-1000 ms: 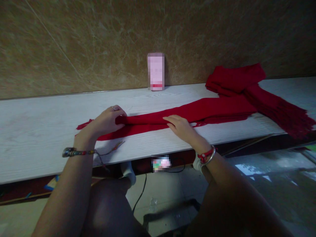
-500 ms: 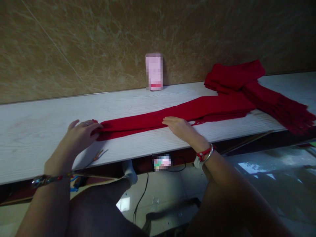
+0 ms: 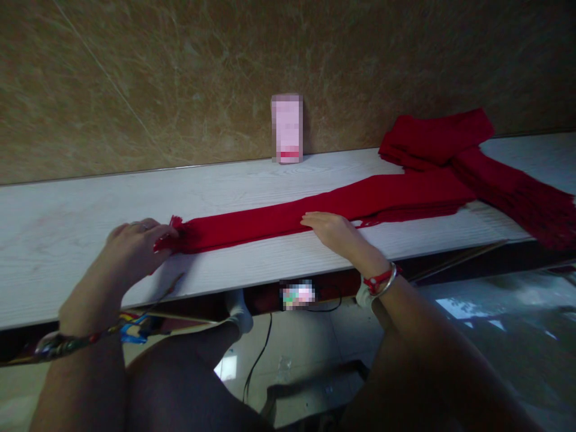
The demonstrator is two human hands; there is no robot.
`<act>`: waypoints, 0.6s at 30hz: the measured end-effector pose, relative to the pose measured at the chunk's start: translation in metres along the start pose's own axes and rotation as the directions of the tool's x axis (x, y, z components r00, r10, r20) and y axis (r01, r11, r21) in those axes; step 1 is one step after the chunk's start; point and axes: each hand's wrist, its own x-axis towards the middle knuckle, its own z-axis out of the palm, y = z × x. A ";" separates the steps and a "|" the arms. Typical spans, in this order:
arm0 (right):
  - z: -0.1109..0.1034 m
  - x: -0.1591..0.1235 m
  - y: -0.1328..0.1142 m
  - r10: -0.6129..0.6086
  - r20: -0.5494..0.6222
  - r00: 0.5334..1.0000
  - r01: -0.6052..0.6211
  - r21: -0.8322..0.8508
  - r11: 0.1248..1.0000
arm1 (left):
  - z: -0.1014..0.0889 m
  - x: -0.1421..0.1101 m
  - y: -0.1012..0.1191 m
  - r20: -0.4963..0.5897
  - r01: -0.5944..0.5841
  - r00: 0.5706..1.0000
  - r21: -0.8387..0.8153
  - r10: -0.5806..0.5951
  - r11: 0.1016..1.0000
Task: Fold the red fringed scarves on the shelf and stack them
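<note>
A long red scarf (image 3: 252, 226), folded lengthwise into a narrow strip, lies across the white wood-grain shelf (image 3: 67, 240). At its left end, my left hand (image 3: 137, 246) is closed on the fringed edge, with some red tassels showing past the fingers. Flat on the near edge of the strip's middle rests my right hand (image 3: 330, 231), fingers stretched out together and gripping nothing. The strip widens to the right and meets a heap of red fabric (image 3: 436, 141), whose fringed tail (image 3: 531, 201) spreads toward the shelf's right front edge.
A blurred pink phone-shaped object (image 3: 287, 129) leans upright against the brown marbled wall (image 3: 180, 78). Below the shelf's front edge are a blurred lit screen (image 3: 297, 294), a dark cable (image 3: 258, 360) and my legs. Blue and yellow items (image 3: 135, 330) sit under my left wrist.
My left hand has slid left from partway along the scarf to its fringed end, and the fold there now lies flatter. My right hand stays at about the same spot on the cloth.
</note>
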 end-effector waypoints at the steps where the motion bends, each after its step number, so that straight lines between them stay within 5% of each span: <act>1: 0.000 0.001 0.000 -0.014 -0.002 1.000 0.014 0.004 1.000 | 0.000 -0.001 0.001 -0.052 0.018 0.998 -0.007 -0.019 1.000; 9: 0.000 0.004 0.002 -0.055 0.079 0.995 0.050 0.070 0.996 | 0.003 0.016 0.058 -0.128 -0.298 0.954 -0.315 0.270 0.901; 13: -0.002 0.002 0.003 -0.053 0.045 0.998 0.049 0.093 0.994 | 0.006 0.026 0.079 0.053 -0.363 0.910 -0.382 0.412 0.850; 18: -0.004 0.000 0.003 -0.048 0.117 0.992 0.036 0.096 0.995 | 0.003 0.026 0.078 0.210 -0.288 0.899 -0.375 0.384 0.881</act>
